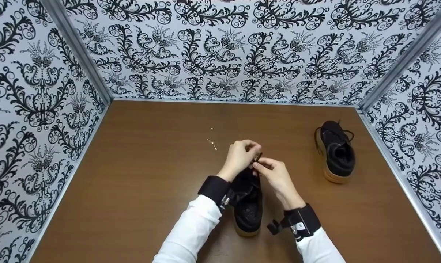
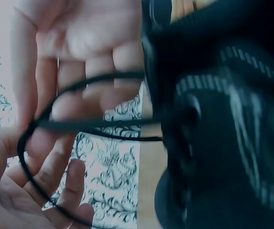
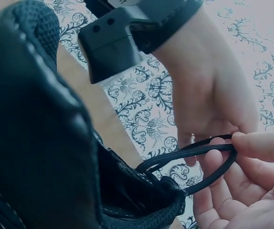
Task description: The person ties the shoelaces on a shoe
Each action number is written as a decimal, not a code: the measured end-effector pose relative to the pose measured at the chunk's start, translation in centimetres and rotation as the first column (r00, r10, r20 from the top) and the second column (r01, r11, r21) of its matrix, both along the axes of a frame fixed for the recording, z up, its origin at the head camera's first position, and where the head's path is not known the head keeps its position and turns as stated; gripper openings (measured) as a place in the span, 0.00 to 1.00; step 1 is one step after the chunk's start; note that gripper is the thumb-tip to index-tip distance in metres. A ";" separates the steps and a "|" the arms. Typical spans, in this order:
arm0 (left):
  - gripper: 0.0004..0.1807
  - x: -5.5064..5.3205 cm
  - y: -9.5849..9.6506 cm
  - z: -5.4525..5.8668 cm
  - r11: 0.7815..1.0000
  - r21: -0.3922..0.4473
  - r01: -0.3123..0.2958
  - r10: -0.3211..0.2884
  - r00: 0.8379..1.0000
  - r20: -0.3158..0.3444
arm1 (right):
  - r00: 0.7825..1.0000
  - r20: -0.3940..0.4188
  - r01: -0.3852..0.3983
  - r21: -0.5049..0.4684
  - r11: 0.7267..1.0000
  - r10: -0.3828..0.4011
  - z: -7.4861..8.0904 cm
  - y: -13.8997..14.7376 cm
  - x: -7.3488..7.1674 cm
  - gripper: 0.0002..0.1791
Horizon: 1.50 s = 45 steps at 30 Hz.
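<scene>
The work in hand looks like lacing or tying: the person has both hands close together over a black low-cut shoe with a tan sole (image 1: 249, 215), which sits on the brown wood-grain surface (image 1: 158, 157) just under the fingers, its heel end toward the person and its toe end hidden behind the hands. The left hand (image 1: 241, 156) holds a thin, round black lace (image 3: 189, 152) in a narrow pinch, and the right hand (image 1: 277, 175) pinches it too, thumb against finger, close beside the left fingertips. Between those fingers and the shoe the lace runs out in a loop, well clear of the leather-like upper. I cannot tell from here whether a knot has formed at the pinch.

To my eye, the next move calls for one set of fingers to hold the loop firmly while the other guides the strand, then an even pull so the lace does not slip.

Well to the right of the fingers stands a second black shoe with a tan sole (image 1: 339, 157), its laces loose. Small pale flecks (image 1: 215, 148) lie beyond the fingers, to their left.
</scene>
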<state>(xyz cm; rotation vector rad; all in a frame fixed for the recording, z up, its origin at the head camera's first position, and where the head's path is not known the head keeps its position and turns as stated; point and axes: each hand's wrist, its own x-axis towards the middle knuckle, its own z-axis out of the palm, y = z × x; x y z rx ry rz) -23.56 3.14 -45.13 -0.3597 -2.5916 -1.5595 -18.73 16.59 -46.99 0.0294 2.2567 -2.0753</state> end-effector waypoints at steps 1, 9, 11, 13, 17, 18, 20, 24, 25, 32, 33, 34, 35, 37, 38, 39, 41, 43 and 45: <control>0.08 -0.1 -0.4 0.0 1.000 0.001 -0.014 0.014 1.000 -0.014 | 1.000 0.001 -0.001 -0.017 1.000 0.001 0.0 0.0 0.0 0.08; 0.07 -0.6 -4.8 -1.1 0.995 0.097 -0.020 0.032 0.991 -0.128 | 1.000 -0.004 -0.010 -0.072 0.997 0.010 0.1 0.2 0.2 0.10; 0.06 -0.7 -5.6 -2.0 0.998 0.069 -0.016 0.026 0.988 -0.153 | 1.000 -0.006 -0.006 -0.062 0.998 0.006 0.1 0.2 0.2 0.10; 0.06 -0.6 -6.1 -3.0 1.000 0.023 -0.012 0.016 0.984 -0.179 | 1.000 -0.006 -0.003 -0.056 0.998 0.003 0.1 0.2 0.2 0.10; 0.07 -0.5 -6.7 -5.6 0.994 -0.111 -0.008 -0.014 0.979 -0.203 | 1.000 -0.008 -0.001 -0.054 0.999 0.001 0.1 0.2 0.2 0.10; 0.08 -0.5 -6.7 -6.1 0.990 -0.141 -0.002 -0.027 0.978 -0.205 | 1.000 -0.011 -0.004 -0.055 0.999 0.003 0.0 0.2 0.2 0.10; 0.10 -0.4 -6.6 -7.0 0.982 -0.186 0.019 -0.057 0.978 -0.198 | 1.000 -0.016 -0.010 -0.057 0.998 0.009 0.0 0.1 0.3 0.10; 0.14 -0.1 -6.2 -8.0 0.976 -0.209 0.064 -0.108 0.973 -0.206 | 0.999 -0.026 -0.023 -0.073 0.997 0.021 -0.2 -0.1 0.4 0.11; 0.14 0.0 -6.2 -8.1 0.976 -0.205 0.069 -0.113 0.971 -0.209 | 0.999 -0.028 -0.024 -0.077 0.997 0.022 -0.2 -0.1 0.4 0.11; 0.07 0.0 -6.0 -8.8 0.980 -0.200 0.004 -0.063 0.955 -0.291 | 0.999 -0.024 -0.033 -0.052 0.998 0.031 -0.1 -0.2 0.4 0.11; 0.07 0.0 -6.0 -8.9 0.980 -0.198 -0.009 -0.052 0.952 -0.301 | 0.999 -0.026 -0.035 -0.046 0.998 0.034 -0.1 -0.2 0.4 0.11; 0.07 0.0 -6.0 -9.0 0.981 -0.193 -0.020 -0.040 0.953 -0.302 | 0.999 -0.030 -0.037 -0.043 0.998 0.035 -0.1 -0.2 0.4 0.11; 0.06 0.1 -6.1 -9.0 0.982 -0.188 -0.033 -0.026 0.952 -0.304 | 0.999 -0.035 -0.037 -0.040 0.999 0.036 -0.1 -0.2 0.4 0.11; 0.06 0.1 -6.3 -8.9 0.981 -0.185 -0.057 -0.003 0.950 -0.311 | 0.998 -0.047 -0.037 -0.040 0.999 0.036 -0.1 -0.1 0.4 0.10; 0.06 0.2 -6.5 -8.8 0.980 -0.186 -0.070 0.008 0.949 -0.316 | 0.998 -0.056 -0.036 -0.038 0.999 0.034 -0.1 -0.1 0.4 0.10; 0.06 0.2 -6.6 -8.6 0.979 -0.187 -0.081 0.017 0.948 -0.318 | 0.997 -0.066 -0.033 -0.035 0.999 0.031 -0.2 -0.1 0.4 0.10; 0.06 0.3 -7.0 -8.2 0.977 -0.190 -0.099 0.032 0.945 -0.326 | 0.996 -0.084 -0.025 -0.026 0.999 0.023 -0.2 0.0 0.3 0.10; 0.05 0.5 -7.3 -7.5 0.976 -0.191 -0.110 0.041 0.942 -0.333 | 0.995 -0.098 -0.015 -0.011 1.000 0.014 -0.2 0.1 0.3 0.10; 0.05 0.7 -7.6 -6.7 0.976 -0.187 -0.113 0.044 0.940 -0.338 | 0.995 -0.104 -0.001 0.009 1.000 0.002 -0.3 0.2 0.2 0.09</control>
